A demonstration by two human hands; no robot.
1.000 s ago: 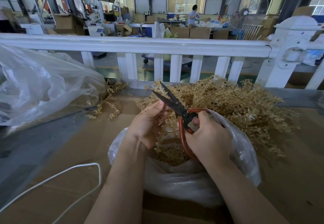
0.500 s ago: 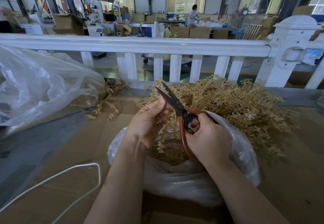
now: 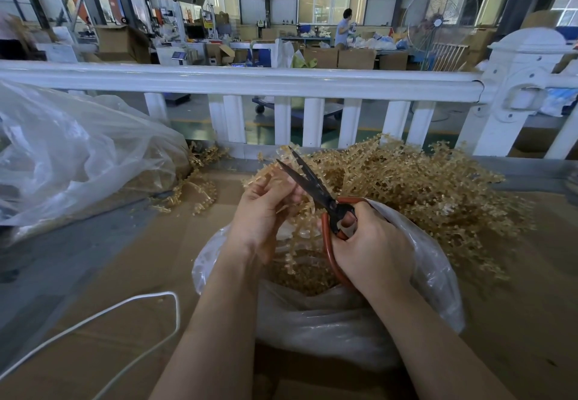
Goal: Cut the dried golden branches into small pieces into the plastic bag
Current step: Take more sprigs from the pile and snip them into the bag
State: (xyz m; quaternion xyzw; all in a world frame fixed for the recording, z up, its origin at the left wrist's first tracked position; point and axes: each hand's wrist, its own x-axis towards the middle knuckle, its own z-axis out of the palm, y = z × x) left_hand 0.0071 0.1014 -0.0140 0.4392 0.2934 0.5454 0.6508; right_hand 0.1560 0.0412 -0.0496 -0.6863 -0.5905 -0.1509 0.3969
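head view: only camera, wide-angle, looking down over both forearms.
left hand (image 3: 266, 209): fingers curled round a sprig of golden branches (image 3: 295, 234), holding it over the bag mouth; loose end hangs down into the opening.
right hand (image 3: 372, 249): wrapped round the red loops of the scissors (image 3: 319, 193), thumb through the upper loop.
blades: parted in a narrow V, tips pointing up and away to the left, towards the white fence (image 3: 237, 82).
plastic bag (image 3: 328, 321): directly under both hands, mouth open, cut bits piled inside.
uncut stock: big pile of branches (image 3: 422, 187) on the cardboard behind and to the right of the bag, touching its far rim.
key relation: the held sprig lies just left of the blades, its long axis roughly vertical, so it crosses the blade line; the left hand feeds, the right cuts. Whether a stem already sits between the blades, can't tell, fingers cover that spot.
judgement: next snip needs the stem slid to the right into the V, near the pivot, with left fingertips kept clear of the edges.
vs earlier frames: blade tips have edged right and up a touch; left hand's grip and the bag look unchanged.
other: second clear bag (image 3: 78, 155) far left, white cord (image 3: 150, 302) on the cardboard.
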